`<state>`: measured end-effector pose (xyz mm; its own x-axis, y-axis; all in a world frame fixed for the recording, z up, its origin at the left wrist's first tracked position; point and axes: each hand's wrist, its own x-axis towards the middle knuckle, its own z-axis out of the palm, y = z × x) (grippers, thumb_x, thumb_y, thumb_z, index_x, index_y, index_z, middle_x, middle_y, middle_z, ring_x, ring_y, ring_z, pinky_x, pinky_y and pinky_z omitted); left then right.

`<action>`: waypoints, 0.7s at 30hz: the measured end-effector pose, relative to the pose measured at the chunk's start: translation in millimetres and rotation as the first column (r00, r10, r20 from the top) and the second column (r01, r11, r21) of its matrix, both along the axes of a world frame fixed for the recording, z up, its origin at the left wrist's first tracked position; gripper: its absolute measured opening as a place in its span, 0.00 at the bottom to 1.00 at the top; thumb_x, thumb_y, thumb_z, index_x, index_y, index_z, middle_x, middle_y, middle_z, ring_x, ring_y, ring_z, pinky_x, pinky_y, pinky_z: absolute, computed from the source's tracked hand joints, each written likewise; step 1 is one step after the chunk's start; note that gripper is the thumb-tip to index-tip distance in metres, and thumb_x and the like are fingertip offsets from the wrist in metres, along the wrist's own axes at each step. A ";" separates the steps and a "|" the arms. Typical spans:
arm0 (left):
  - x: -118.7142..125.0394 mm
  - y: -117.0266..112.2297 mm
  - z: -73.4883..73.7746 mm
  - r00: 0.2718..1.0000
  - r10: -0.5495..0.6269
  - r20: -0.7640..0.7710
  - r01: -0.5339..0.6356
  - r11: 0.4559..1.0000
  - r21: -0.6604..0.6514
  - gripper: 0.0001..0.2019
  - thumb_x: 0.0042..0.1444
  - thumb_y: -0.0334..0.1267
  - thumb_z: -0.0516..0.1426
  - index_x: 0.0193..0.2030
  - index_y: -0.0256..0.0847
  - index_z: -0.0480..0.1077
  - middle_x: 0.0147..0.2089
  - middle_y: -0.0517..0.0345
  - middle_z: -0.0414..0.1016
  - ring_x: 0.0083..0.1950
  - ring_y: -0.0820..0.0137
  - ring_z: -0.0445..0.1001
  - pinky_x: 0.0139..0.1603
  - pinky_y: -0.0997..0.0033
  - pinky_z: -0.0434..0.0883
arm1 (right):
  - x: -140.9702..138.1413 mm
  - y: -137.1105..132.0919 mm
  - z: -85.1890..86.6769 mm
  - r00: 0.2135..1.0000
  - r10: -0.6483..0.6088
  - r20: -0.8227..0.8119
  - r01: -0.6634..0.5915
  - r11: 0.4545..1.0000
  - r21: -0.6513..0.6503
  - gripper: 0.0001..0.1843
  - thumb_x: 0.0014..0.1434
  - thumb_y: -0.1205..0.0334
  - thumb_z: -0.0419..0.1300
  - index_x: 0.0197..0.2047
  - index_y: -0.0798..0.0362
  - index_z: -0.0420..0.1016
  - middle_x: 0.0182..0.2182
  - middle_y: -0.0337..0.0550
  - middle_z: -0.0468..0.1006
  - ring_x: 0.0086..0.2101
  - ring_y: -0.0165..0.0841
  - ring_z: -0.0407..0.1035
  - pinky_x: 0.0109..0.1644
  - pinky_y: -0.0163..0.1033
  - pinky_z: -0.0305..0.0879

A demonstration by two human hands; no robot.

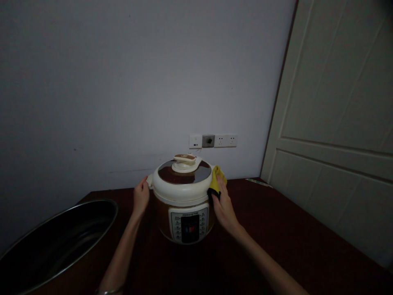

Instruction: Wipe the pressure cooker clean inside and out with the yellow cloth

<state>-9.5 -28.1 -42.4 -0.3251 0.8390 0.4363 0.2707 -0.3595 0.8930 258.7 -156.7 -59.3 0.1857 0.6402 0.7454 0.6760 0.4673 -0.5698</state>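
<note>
A white and brown electric pressure cooker [181,192] stands upright on the dark red table, its lid on and its control panel facing me. My left hand [141,197] is closed around the white side handle [150,180] at the cooker's left. At the other side, my right hand [224,207] presses a yellow and black cloth [216,180] against the cooker's right edge. The cloth covers the handle area there. The brown lid knob [185,159] sits on top, touched by neither hand.
A large dark pot [114,209] with a metal rim fills the lower left of the table [254,229]. Behind the cooker, wall sockets [225,141] line the pale wall. A thin strip [258,182] lies at the table's back right, near a panelled door [331,135].
</note>
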 end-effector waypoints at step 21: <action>-1.1 -5.6 7.0 0.999 -0.031 0.027 0.032 0.999 -0.029 0.21 0.55 0.34 0.46 0.51 0.26 0.71 0.55 0.41 0.71 0.58 0.64 0.68 0.62 0.66 0.58 | -37.5 -7.0 43.4 0.971 -0.088 0.221 0.094 0.995 -0.018 0.27 0.65 0.53 0.43 0.65 0.51 0.56 0.65 0.45 0.53 0.64 0.42 0.42 0.65 0.56 0.42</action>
<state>-10.6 -33.7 -35.4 -0.3094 0.8616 0.4024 0.2352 -0.3407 0.9103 221.2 -163.7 -15.9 0.0779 0.6499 0.7561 0.8250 0.3838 -0.4149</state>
